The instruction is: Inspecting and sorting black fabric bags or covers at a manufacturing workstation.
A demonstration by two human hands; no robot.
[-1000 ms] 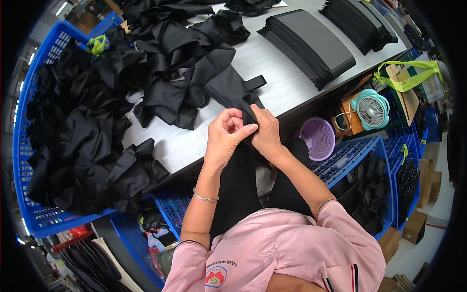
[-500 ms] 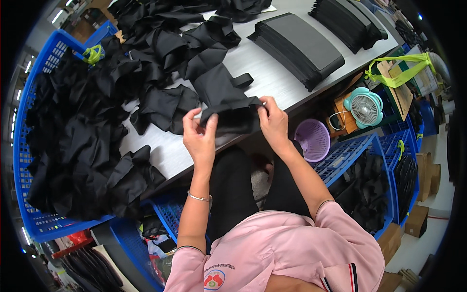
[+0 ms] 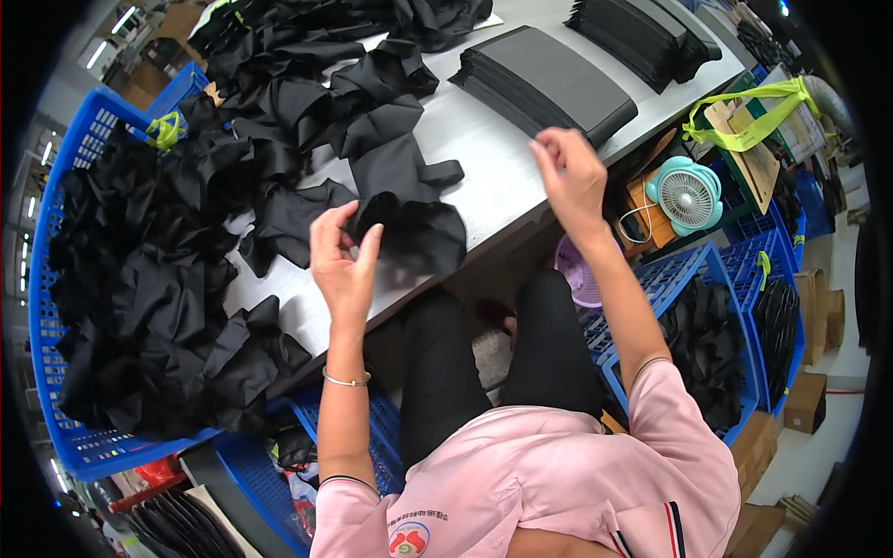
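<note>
My left hand (image 3: 342, 260) is open at the table's near edge, thumb and fingers apart. Right beside its fingertips lies a black fabric piece (image 3: 419, 232), sewn like a pouch with a short strap loop, its near part bulging over the edge. I cannot make out any cloth between those fingers. Raised above the table's edge, my right hand (image 3: 572, 181) has loosely bent fingers with nothing visible in them. It is nearest to a stack of flat black pieces (image 3: 549, 79), its fingertips just in front of the stack's near side.
Heaped black fabric fills a blue plastic basket (image 3: 46, 307) at the left, and more is piled on the grey table (image 3: 507, 200). A second black stack (image 3: 642, 42) is farther back. Right of the table are a turquoise fan (image 3: 686, 195), a purple bin (image 3: 579, 274) and blue crates (image 3: 642, 298).
My right hand has let go of the fabric piece and moved up and right toward the stack. My left hand has loosened and shifted left; the piece has dropped onto the table edge.
</note>
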